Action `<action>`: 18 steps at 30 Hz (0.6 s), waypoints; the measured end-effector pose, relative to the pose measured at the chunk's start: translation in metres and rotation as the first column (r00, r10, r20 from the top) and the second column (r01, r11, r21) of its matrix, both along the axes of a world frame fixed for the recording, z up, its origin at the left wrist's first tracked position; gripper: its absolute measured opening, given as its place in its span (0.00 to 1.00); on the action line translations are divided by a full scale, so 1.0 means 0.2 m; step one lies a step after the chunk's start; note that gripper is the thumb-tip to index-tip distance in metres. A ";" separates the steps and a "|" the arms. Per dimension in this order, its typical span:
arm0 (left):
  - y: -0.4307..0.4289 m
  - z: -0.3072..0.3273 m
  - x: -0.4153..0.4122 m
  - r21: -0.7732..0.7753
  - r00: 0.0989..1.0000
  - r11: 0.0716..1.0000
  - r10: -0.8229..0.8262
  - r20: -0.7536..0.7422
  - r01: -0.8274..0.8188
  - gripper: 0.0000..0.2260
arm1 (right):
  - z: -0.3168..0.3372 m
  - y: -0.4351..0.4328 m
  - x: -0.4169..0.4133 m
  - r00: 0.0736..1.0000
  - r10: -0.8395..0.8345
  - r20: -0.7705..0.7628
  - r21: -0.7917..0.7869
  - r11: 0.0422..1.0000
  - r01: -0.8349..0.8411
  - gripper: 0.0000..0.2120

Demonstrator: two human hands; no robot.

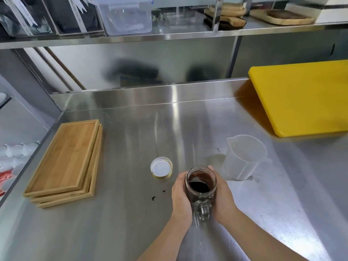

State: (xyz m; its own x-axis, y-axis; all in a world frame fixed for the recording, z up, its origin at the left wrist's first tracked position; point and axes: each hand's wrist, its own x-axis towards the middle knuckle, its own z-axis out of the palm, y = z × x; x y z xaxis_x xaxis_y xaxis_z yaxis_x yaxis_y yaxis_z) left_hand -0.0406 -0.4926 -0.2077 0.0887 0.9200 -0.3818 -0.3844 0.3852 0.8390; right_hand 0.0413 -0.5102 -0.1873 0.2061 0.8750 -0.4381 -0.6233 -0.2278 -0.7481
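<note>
A glass jar mug (200, 182) with a handle facing me stands on the steel counter (131, 213), its mouth open and dark brown grounds or liquid inside. My left hand (180, 196) wraps its left side and my right hand (223, 195) wraps its right side, fingers curled round the glass. The jar's lid (161, 167), gold-rimmed with a white inside, lies upside down on the counter just left of and behind the jar. An empty translucent plastic measuring jug (244, 159) stands to the right, close behind my right hand.
A stack of wooden trays (66, 162) lies at the left. A yellow cutting board (305, 97) leans at the back right. Dark crumbs (154, 198) dot the counter near the jar. A shelf above holds plastic containers (124, 14) and wooden boards (286, 16).
</note>
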 end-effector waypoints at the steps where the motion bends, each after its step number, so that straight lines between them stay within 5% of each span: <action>1: 0.00 0.00 0.00 -0.010 1.000 1.000 -0.005 0.005 0.005 0.23 | 0.00 0.00 0.00 1.000 0.002 -0.004 -0.007 1.000 -0.002 0.18; 6: 0.02 -0.01 -0.01 0.016 0.999 1.000 -0.017 -0.030 0.017 0.25 | 0.01 0.02 0.01 0.994 0.015 0.109 -0.066 0.998 -0.008 0.18; 9: 0.03 0.00 -0.04 0.068 0.995 0.996 -0.046 -0.090 0.052 0.18 | 0.04 0.03 0.04 0.976 0.066 0.206 -0.088 0.995 -0.049 0.16; 13: 0.11 0.02 -0.13 0.222 0.937 0.968 -0.031 -0.348 0.115 0.10 | 0.06 0.07 0.10 0.950 0.099 0.295 -0.107 0.992 -0.070 0.16; 15: 0.18 0.00 -0.19 0.268 0.804 0.945 0.007 -0.595 0.190 0.07 | 0.07 0.09 0.11 0.942 0.132 0.309 -0.106 0.989 -0.104 0.15; 18: 0.28 -0.05 -0.26 0.371 0.469 0.860 0.182 -0.864 0.350 0.09 | 0.09 0.12 0.13 0.928 0.161 0.337 -0.091 0.986 -0.137 0.15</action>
